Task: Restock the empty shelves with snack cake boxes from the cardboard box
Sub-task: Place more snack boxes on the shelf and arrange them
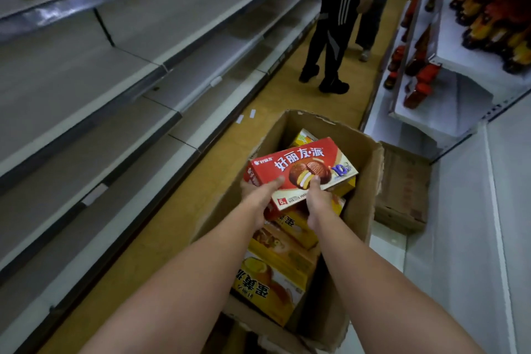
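The red box [301, 169] is in both my hands, just above the carton [365, 181]. Its long axis runs from lower left to upper right, tilted. My left hand [258, 195] grips its left end, thumb on top. My right hand [319, 201] grips the near long edge, thumb on the picture. Yellow boxes [275, 276] lie under it in the carton. The shelves [94, 112] are at my left, so I think the left hand leads and the box swings left.
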{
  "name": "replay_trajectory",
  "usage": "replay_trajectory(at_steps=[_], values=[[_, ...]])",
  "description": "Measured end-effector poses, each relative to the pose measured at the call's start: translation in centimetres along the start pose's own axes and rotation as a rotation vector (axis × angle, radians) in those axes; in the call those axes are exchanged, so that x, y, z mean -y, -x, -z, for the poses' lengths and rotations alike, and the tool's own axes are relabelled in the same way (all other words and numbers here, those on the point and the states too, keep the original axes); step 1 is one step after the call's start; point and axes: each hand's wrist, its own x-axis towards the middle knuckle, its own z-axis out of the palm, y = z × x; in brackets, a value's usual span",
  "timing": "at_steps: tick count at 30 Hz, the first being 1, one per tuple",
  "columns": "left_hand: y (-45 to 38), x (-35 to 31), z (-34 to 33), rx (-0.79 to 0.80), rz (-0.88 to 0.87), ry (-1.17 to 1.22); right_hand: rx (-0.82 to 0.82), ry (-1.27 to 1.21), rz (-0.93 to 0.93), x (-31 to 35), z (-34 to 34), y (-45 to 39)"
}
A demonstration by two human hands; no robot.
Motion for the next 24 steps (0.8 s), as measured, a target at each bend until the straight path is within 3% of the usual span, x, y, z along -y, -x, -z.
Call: replay_trajectory(at_steps=[3,6,9,13,21,24], values=[[1.1,-0.9,2.1,-0.028,-0.039,-0.036,0.130,-0.015,-0.010,-0.4,-0.2,0.7],[2.7,-2.4,5.7,0.008,-0.112,-0.048,0.004,0.005,0.075,0.3,0.2,1.1],[4.1,-3.7,9.4,0.010,-0.156,-0.064,-0.074,0.178,0.189,1.2,-0.6,1.3],[5.2,-4.6,14.1,-0.076,-0.211,-0.030,0.093,0.270,0.224,1.9,-4.5,3.3],[7.0,-5.7,22.9,-0.416,-0.336,0.210,0.266,0.423,0.328,0.2,-14.8,8.9],[8.0,-6.0,26.6,-0.455,-0.346,0.206,0.376,0.431,0.314,-1.1,-18.2,10.8]])
